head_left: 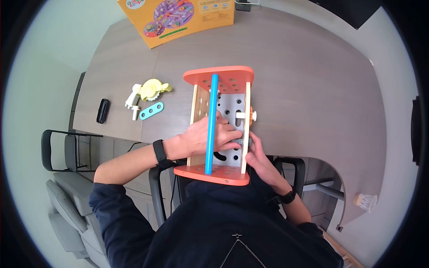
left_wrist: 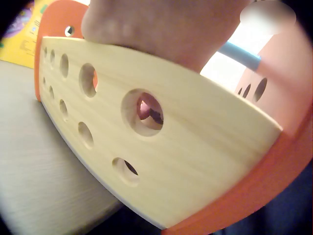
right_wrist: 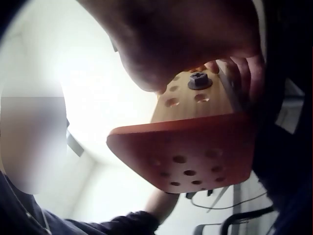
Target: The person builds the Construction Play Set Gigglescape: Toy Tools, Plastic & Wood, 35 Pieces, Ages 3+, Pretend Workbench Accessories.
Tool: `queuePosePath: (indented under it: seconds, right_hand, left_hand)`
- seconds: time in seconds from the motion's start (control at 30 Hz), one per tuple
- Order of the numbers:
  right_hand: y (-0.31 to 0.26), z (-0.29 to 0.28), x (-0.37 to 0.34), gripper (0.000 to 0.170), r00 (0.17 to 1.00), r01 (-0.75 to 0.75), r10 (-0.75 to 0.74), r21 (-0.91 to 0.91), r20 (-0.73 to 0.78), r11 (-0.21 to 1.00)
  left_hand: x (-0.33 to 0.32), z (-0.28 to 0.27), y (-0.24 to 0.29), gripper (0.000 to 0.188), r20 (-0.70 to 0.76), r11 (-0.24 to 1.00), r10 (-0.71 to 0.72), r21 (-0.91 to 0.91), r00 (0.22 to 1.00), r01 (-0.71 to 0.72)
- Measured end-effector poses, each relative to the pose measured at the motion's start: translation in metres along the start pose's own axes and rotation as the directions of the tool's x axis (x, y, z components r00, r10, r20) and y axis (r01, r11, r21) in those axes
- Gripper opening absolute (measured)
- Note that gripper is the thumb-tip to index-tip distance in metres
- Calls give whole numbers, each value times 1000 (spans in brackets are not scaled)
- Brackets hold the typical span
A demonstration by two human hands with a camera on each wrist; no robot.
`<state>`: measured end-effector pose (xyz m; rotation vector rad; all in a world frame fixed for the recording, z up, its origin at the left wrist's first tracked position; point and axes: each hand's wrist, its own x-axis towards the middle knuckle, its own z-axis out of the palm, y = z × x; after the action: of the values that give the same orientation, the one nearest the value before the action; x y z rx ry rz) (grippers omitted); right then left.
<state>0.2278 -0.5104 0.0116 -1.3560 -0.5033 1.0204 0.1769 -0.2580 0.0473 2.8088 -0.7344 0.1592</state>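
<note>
A toy toolbox with orange ends (head_left: 214, 175), wooden sides (left_wrist: 195, 127) and a blue bar (head_left: 212, 125) stands at the table's front edge. Under the bar, my left hand (head_left: 212, 136) reaches inside with curled fingers at a grey bolt (head_left: 240, 141) through the right side panel. The bolt's cross-marked head (right_wrist: 198, 81) shows outside that panel in the right wrist view. My right hand (head_left: 261, 161) grips the box from outside on the right, its fingers (right_wrist: 247, 73) round the lower edge. Fingertip contact on the bolt is partly hidden.
Left of the box lie a yellow-green geared piece (head_left: 151, 90), a white screw (head_left: 136, 113), a teal strip with holes (head_left: 152, 110) and a black case (head_left: 103, 110). A yellow carton (head_left: 178, 20) stands behind. An orange piece with a white bolt (head_left: 253, 116) protrudes from the right panel.
</note>
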Motion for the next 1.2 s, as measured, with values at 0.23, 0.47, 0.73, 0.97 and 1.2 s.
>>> queuePosePath:
  seconds: [0.23, 0.47, 0.73, 0.97, 1.2]
  right_hand:
    - [-3, 11, 9, 95, 998, -54, 56, 257, 0, 965]
    - [-23, -7, 15, 94, 991, 113, -98, 192, -88, 975]
    - [-97, -16, 16, 110, 725, 487, -654, -510, -216, 709]
    - [-106, -26, 26, 97, 461, 263, -805, -924, 372, -276]
    - [-86, -19, 45, 60, 555, 241, -651, -850, 517, -469]
  left_hand:
    - [2, -16, 1, 29, 81, 991, -110, -73, 991, 116]
    - [-39, -63, -17, 34, -213, 965, -237, 57, 948, 255]
    - [-75, -96, -9, 37, -359, 643, -704, -689, 612, 335]
    - [-75, -69, -17, 64, -200, 301, -801, -949, 564, 92]
    - [-77, -34, -5, 73, 162, -137, -859, -987, 485, 86]
